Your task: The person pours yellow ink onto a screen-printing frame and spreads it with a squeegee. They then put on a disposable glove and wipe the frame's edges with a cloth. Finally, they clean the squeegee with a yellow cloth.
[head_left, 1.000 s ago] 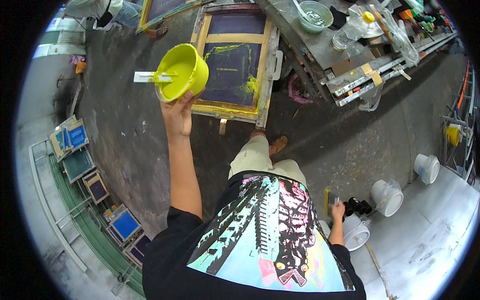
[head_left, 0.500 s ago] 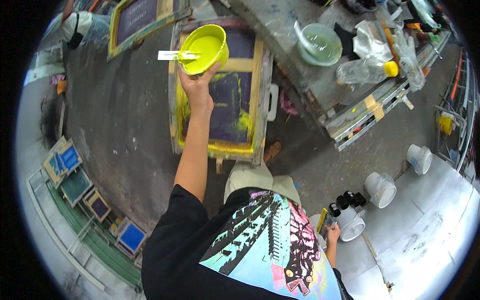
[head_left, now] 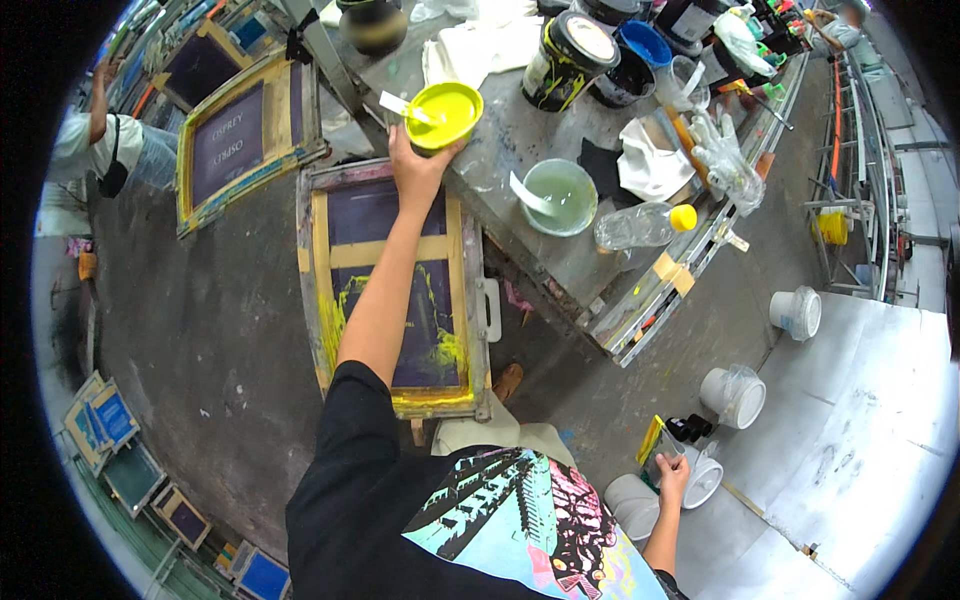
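My left hand (head_left: pixel 415 165) reaches far forward, gripping a bright yellow tub (head_left: pixel 447 118) of yellow ink from below and the side. A white stick (head_left: pixel 400 105) leans in the ink, its end over the rim. The tub is at the table's left edge; whether it touches the tabletop I cannot tell. Below my left forearm stands a wooden printing screen (head_left: pixel 474 330), its dark mesh smeared with yellow ink. Low on the right, my right hand (head_left: pixel 672 477) is closed on a flat squeegee (head_left: pixel 657 447) with a yellow edge, near white buckets.
The grey table (head_left: pixel 500 225) holds a pale green bowl (head_left: pixel 560 190), a see-through bottle (head_left: pixel 635 228), ink-stained black cans (head_left: pixel 568 62) and white cloths (head_left: pixel 480 50). Another framed screen (head_left: pixel 235 140) stands left, near another person (head_left: pixel 100 140). Several lidded buckets (head_left: pixel 733 397) line the right side.
The view has shifted, showing more of the table. My left hand has carried the yellow tub from above the screen to the table's edge. My right hand still grips the squeegee.
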`<state>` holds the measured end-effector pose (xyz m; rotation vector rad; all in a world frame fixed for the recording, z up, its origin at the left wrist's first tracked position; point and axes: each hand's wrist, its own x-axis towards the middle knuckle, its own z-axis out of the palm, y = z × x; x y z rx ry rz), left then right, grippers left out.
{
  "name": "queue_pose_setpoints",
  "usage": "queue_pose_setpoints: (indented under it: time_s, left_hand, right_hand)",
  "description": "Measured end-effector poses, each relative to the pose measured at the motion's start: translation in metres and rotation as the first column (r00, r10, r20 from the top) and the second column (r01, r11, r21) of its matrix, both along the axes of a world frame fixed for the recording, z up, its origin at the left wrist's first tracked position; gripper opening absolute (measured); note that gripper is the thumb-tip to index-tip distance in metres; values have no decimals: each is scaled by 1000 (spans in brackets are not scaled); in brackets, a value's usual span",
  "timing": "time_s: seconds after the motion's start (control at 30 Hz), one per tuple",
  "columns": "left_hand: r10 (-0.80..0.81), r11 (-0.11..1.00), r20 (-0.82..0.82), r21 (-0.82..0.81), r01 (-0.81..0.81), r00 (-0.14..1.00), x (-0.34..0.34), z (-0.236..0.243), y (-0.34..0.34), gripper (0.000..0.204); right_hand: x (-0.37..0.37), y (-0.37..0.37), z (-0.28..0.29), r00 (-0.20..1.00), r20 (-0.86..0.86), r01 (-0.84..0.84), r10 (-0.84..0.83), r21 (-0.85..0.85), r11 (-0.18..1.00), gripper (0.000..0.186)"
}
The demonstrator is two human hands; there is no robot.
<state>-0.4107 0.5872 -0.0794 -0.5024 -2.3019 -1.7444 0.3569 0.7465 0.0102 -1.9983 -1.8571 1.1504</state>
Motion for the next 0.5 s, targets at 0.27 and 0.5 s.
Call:
queue_pose_setpoints:
  time_s: [0.27, 0.5]
  left_hand:
    - [158, 964, -135, -195, -183, 978, -31, -23, 5, 96]
    - [162, 929, 13, -340, -148, 987, -60, -22, 11, 113]
  right_hand:
    - [12, 5, -4, 993, -67, 98, -93, 72, 993, 41]
    - [-53, 27, 24, 874, -391, 350, -288, 95, 932, 25]
